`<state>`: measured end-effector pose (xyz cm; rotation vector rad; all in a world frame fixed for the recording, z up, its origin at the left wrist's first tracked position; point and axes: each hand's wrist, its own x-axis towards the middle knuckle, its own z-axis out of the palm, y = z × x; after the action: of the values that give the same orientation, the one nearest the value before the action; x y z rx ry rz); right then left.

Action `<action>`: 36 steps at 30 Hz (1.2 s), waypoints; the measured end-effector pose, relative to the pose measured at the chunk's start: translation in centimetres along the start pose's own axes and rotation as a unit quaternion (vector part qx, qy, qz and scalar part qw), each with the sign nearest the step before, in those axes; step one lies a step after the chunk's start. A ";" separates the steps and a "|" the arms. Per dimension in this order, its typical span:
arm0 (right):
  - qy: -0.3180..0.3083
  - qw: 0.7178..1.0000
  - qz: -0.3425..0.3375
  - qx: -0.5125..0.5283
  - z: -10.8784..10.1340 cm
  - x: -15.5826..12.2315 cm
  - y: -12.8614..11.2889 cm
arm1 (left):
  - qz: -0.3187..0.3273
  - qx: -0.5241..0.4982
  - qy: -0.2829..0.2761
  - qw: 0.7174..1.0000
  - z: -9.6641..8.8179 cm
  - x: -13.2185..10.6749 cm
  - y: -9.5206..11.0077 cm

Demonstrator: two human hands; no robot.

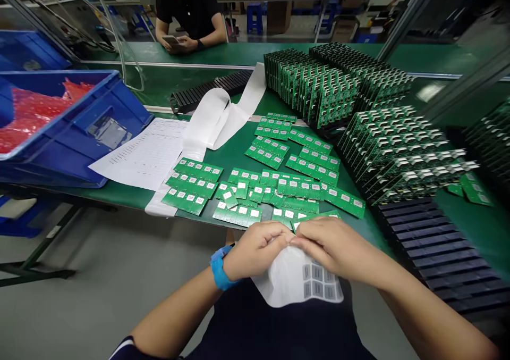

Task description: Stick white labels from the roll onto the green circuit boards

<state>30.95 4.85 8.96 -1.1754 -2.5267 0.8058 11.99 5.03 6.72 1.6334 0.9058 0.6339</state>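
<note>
My left hand (255,251) and my right hand (332,248) meet at the near edge of the green table (235,147), both pinched on a white sheet of small printed labels (297,277) that lies over my lap. The fingertips touch at the sheet's top edge. Just beyond them lie several green circuit boards (255,192), many bearing white labels. A blue band sits on my left wrist.
Upright green boards fill black slotted racks (398,142) at the right; an empty black rack (438,253) lies near my right arm. A blue bin (79,131) with red bags stands left, beside a paper form (147,155) and white backing strip (215,118). Another person sits across the bench.
</note>
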 end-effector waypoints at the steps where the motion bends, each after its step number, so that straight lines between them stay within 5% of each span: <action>1: 0.012 0.999 -0.026 -0.024 0.2 0.0 0.1 | -0.016 -0.034 0.008 0.999 0.2 0.1 -0.2; 5: 0.059 0.994 -0.082 -0.045 0.3 -0.1 0.5 | -0.067 -0.145 0.026 0.987 1.2 0.2 -0.4; 10: 0.039 0.991 0.113 0.051 -0.7 -0.8 1.5 | -0.070 -0.052 0.104 0.991 0.8 -0.3 0.4; 12: -0.014 0.984 0.147 0.101 -1.5 -1.3 1.8 | -0.068 -0.012 0.080 0.994 0.1 -0.4 0.7; 17: -0.086 0.973 0.103 0.187 -3.4 -2.2 1.6 | -0.105 0.028 -0.104 0.989 -0.7 -0.3 1.0; 22: -0.081 0.977 0.090 0.177 -5.0 -3.1 1.4 | -0.101 0.048 -0.051 0.992 0.1 -0.9 0.6; 27: 0.041 0.979 0.161 0.120 -6.9 -5.6 2.6 | -0.148 -0.004 -0.001 0.989 -0.2 -1.5 -0.5; 31: 0.123 0.949 0.255 0.136 -7.8 -8.3 3.9 | -0.181 -0.027 0.035 0.982 -0.6 -1.5 -0.9; 34: 0.236 0.895 0.337 0.176 -7.8 -12.3 5.9 | -0.220 -0.054 0.108 0.968 -0.8 -1.5 -1.5; 36: 0.380 0.814 0.393 0.196 -7.7 -15.9 7.8 | -0.265 -0.096 0.140 0.949 -0.9 -1.4 -2.2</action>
<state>49.49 -0.29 11.02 -1.8973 -1.1301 0.7297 9.97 4.62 4.89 1.0703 1.3818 0.5577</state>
